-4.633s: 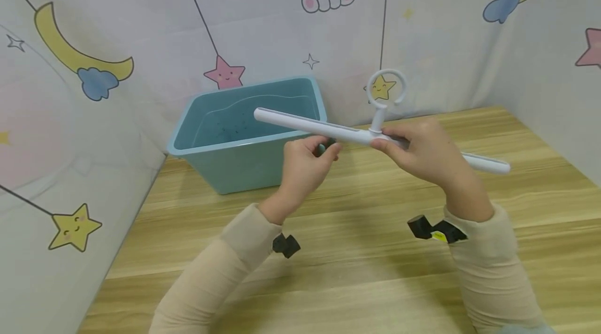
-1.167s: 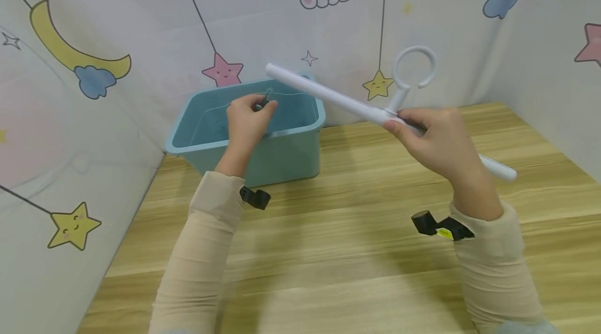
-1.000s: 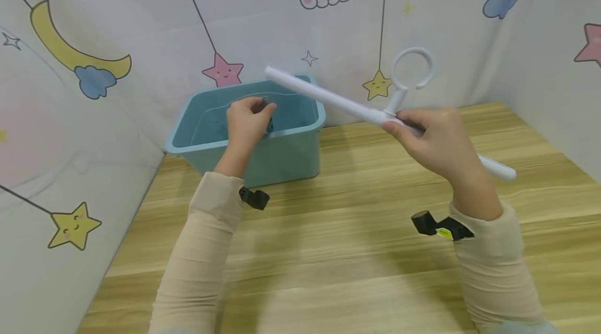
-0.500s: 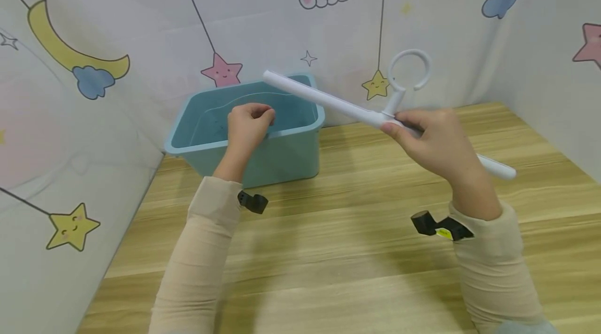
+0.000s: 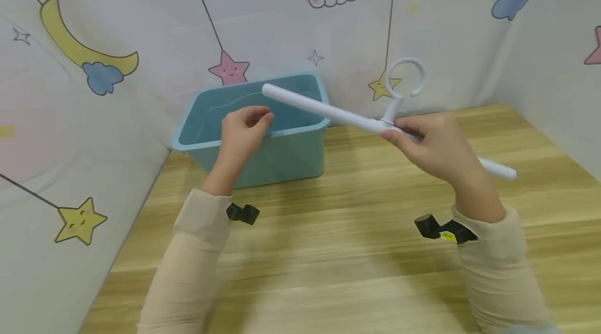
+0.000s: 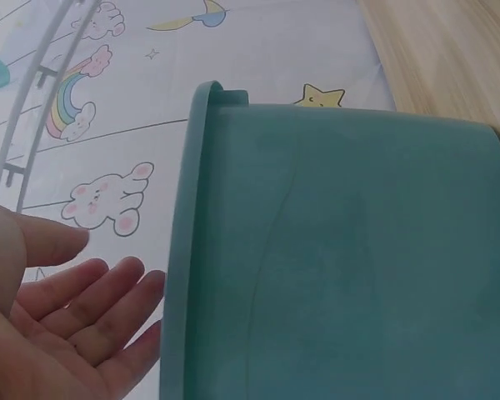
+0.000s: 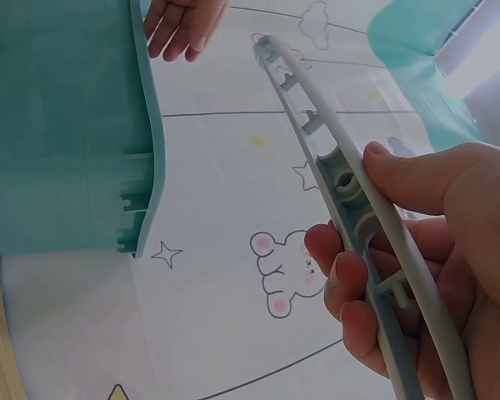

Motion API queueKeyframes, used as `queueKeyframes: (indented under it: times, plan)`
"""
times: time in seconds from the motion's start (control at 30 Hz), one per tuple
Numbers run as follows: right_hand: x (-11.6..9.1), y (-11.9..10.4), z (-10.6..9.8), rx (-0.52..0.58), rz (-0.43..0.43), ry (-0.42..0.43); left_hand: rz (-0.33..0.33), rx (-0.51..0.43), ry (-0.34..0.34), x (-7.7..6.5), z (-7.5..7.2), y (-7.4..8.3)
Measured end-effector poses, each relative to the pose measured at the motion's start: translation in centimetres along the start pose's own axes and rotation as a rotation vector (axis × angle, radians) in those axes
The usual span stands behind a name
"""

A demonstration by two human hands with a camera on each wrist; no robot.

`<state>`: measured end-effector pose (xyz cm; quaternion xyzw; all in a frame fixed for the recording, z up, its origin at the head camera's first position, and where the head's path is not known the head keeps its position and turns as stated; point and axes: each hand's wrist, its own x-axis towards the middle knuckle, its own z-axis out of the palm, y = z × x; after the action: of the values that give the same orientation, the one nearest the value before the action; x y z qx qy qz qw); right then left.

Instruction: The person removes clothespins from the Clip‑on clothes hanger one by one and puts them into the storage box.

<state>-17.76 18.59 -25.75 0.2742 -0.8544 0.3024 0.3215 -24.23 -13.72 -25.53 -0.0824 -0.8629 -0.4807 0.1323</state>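
Observation:
My right hand (image 5: 439, 148) grips a white clothes hanger (image 5: 324, 109) beside the base of its round, open hook. The hanger is tilted, its left arm raised over the bin's right end. In the right wrist view, the hanger's underside (image 7: 347, 167) is hollow, with small ribs and a round socket; thumb and fingers close around it. A teal plastic bin (image 5: 286, 159) stands at the back left. Above its front rim is my left hand (image 5: 239, 133), fingers loosely bent, nothing between them. The left wrist view shows the same hand (image 6: 75, 333) bare beside the rim. The bin's floor is mostly hidden.
The wood-grain table (image 5: 357, 250) spreads in front of the bin. A white printed curtain (image 5: 281, 26) rises behind it and along both sides. Each wrist carries a small black camera mount (image 5: 242, 213).
My left hand moved from beside the hanger to over the bin and let go of a small dark clip-like piece there. The raised end of the hanger, held throughout, has lately dipped.

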Motion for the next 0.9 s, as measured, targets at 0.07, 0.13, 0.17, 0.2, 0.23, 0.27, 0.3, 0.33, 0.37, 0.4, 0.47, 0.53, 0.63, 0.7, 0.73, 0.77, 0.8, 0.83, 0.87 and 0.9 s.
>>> queueKeyframes:
  times: [0.07,0.13,0.17,0.2,0.23,0.27,0.3,0.33,0.37,0.4,0.47,0.53,0.63,0.7,0.73,0.77,0.8,0.83,0.87,0.9]
  plan:
    - [-0.1,0.0,0.1,0.017,0.013,-0.02,0.027,-0.004,0.007,-0.4,-0.6,-0.1]
    - [-0.1,0.1,0.2,0.036,0.032,-0.05,0.061,-0.012,0.028,-0.8,-1.2,-0.2]
    - [-0.2,0.1,0.3,0.047,0.042,-0.068,0.079,-0.02,0.043,-1.0,-1.5,-0.2]
    - [-0.3,0.2,0.4,0.058,0.049,-0.087,0.097,-0.03,0.057,-1.2,-1.8,-0.1]
    - [-0.3,0.2,0.5,0.073,0.059,-0.109,0.115,-0.042,0.071,-1.4,-2.0,-0.1]
    - [-0.4,0.2,0.5,0.083,0.066,-0.131,0.133,-0.05,0.084,-1.6,-2.3,0.0]
    - [-0.4,0.3,0.6,0.093,0.07,-0.155,0.152,-0.061,0.095,-1.8,-2.5,0.1]
    - [-0.5,0.3,0.7,0.105,0.077,-0.183,0.171,-0.068,0.105,-2.0,-2.7,0.2]
    - [-0.5,0.4,0.8,0.11,0.084,-0.212,0.19,-0.066,0.11,-2.2,-2.9,0.3]
    - [-0.5,0.4,0.9,0.115,0.089,-0.238,0.206,-0.058,0.114,-2.4,-3.0,0.4]
    - [-0.7,0.5,1.1,0.118,0.107,-0.293,0.25,-0.029,0.11,-2.9,-3.0,0.4]
    - [-0.9,0.6,1.3,0.123,0.126,-0.35,0.289,0.002,0.094,-3.5,-2.9,0.3]
    - [-1.3,0.8,1.7,0.124,0.137,-0.424,0.343,0.033,0.056,-4.4,-2.6,-0.1]
    - [-1.7,1.0,2.1,0.13,0.135,-0.467,0.369,0.051,0.028,-5.0,-2.5,-0.3]
    - [-1.9,1.1,2.3,0.13,0.138,-0.487,0.379,0.067,0.013,-5.3,-2.4,-0.3]
    - [-2.0,1.1,2.4,0.13,0.14,-0.506,0.383,0.087,-0.002,-5.6,-2.4,-0.4]
    - [-2.2,1.1,2.6,0.133,0.141,-0.525,0.384,0.109,-0.016,-5.9,-2.4,-0.4]
    - [-2.3,1.1,2.8,0.141,0.14,-0.544,0.385,0.135,-0.031,-6.2,-2.3,-0.4]
    - [-2.5,1.2,2.9,0.15,0.144,-0.56,0.383,0.162,-0.049,-6.4,-2.3,-0.4]
    - [-2.7,1.2,3.1,0.165,0.151,-0.578,0.379,0.191,-0.067,-6.7,-2.3,-0.4]
